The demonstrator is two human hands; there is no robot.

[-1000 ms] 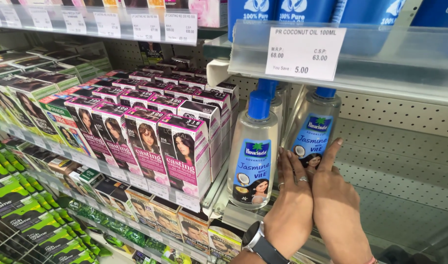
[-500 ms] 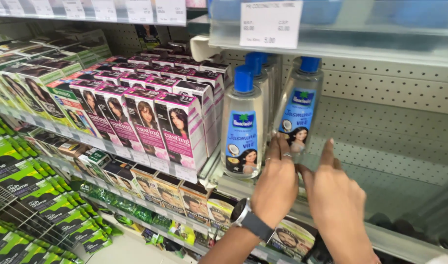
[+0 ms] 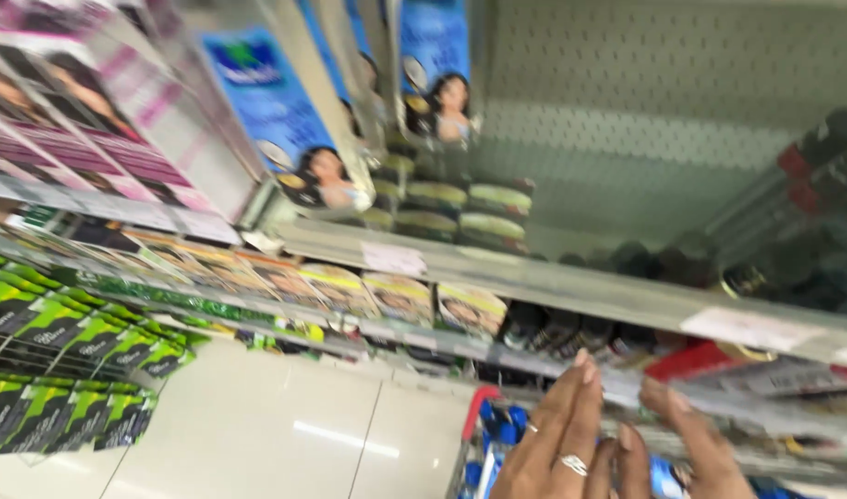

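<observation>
The view is blurred. My left hand (image 3: pixel 555 442), with rings on two fingers, is at the bottom edge with its fingers stretched out and nothing in them. Beside it is my right hand (image 3: pixel 687 442), fingers spread. A blue and white item (image 3: pixel 665 478) shows just under the right hand; the blur hides whether the hand grips it. Both hands are below the shelf edge (image 3: pixel 571 288). Clear oil bottles with blue labels (image 3: pixel 285 120) stand on the shelf at the upper left, far from my hands.
Pink hair-product boxes (image 3: pixel 91 120) fill the left shelf, with green packets (image 3: pixel 63 323) hanging below. Small jars (image 3: pixel 460 208) and dark bottles (image 3: pixel 793 222) sit deeper on the shelf. A trolley with a red handle (image 3: pixel 479 407) holds blue items over a pale tiled floor (image 3: pixel 257 434).
The view has swung down and closer. Both hands have come off the oil bottle on the shelf and dropped below the shelf edge, above the trolley.
</observation>
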